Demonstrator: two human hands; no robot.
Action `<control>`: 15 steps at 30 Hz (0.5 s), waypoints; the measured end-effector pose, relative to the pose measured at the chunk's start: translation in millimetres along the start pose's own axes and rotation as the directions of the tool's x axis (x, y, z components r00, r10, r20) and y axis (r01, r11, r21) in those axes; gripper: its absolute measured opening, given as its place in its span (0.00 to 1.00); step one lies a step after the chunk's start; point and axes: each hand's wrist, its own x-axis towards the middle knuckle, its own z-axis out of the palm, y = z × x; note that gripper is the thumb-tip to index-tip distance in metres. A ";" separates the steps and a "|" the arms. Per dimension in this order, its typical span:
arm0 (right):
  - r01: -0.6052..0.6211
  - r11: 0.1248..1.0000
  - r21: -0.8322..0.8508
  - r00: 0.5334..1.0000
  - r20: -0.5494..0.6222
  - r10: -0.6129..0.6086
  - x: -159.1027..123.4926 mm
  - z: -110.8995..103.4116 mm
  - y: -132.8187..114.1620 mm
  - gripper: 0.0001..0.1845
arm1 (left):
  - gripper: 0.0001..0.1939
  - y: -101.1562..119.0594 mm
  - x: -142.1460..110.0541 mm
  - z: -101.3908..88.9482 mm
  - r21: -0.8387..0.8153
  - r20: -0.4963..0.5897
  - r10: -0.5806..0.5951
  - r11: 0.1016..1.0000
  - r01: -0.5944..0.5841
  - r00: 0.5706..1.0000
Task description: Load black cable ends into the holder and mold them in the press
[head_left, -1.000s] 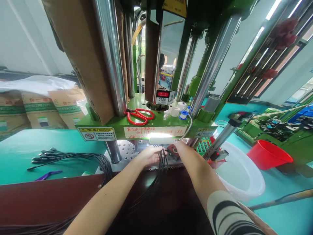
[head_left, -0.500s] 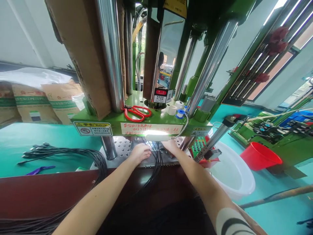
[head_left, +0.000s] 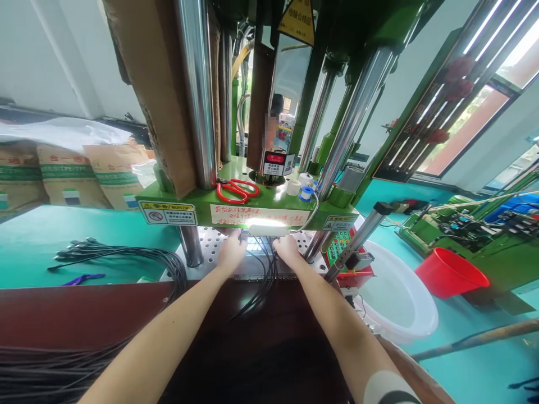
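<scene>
Dark loose cables sweep across the lower left foreground, along a reddish-brown table, as a worker in a striped sleeve reaches both bare arms into a green press. A bunch of thin black cables lies between the two hands, its long axis running from the press toward the worker and its free ends curving off to the worker's left over the dark near edge. The right hand is the nearer, just beside the bunch on its right; whether it touches the strands cannot be told. The left hand stands farther off on the other side, a gap of metal plate between it and the cables. Both hands look narrow, fingers curled at the plate, but the fingertips are partly hidden, and what either one grips, if anything, cannot be made out. Just above them, a white lamp glows along the green crossbeam, where red-handled scissors rest near a blue-and-white spool. Off to the left, a second cable bundle lies near a purple tool; paper sacks stand beyond.
</scene>
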 end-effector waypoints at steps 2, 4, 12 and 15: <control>0.013 0.998 -0.056 1.000 -0.018 -0.014 -1.5 1.8 -0.7 0.13 | 0.18 -0.8 -0.8 -3.1 0.219 -0.021 0.100 0.971 -0.093 0.995; 0.017 0.995 -0.103 0.999 -0.034 -0.020 -2.7 4.7 -1.3 0.15 | 0.16 -0.2 -0.5 -2.6 0.384 -0.007 0.163 0.912 -0.147 0.987; 0.049 0.976 -0.211 0.998 -0.038 -0.059 -0.7 6.9 -1.6 0.18 | 0.19 2.2 5.5 0.7 0.690 0.040 0.244 0.695 -0.204 0.969; 0.078 0.971 -0.227 0.996 -0.022 -0.085 0.0 0.2 -5.6 0.18 | 0.20 8.9 3.5 0.5 0.717 0.043 0.275 0.661 -0.221 0.961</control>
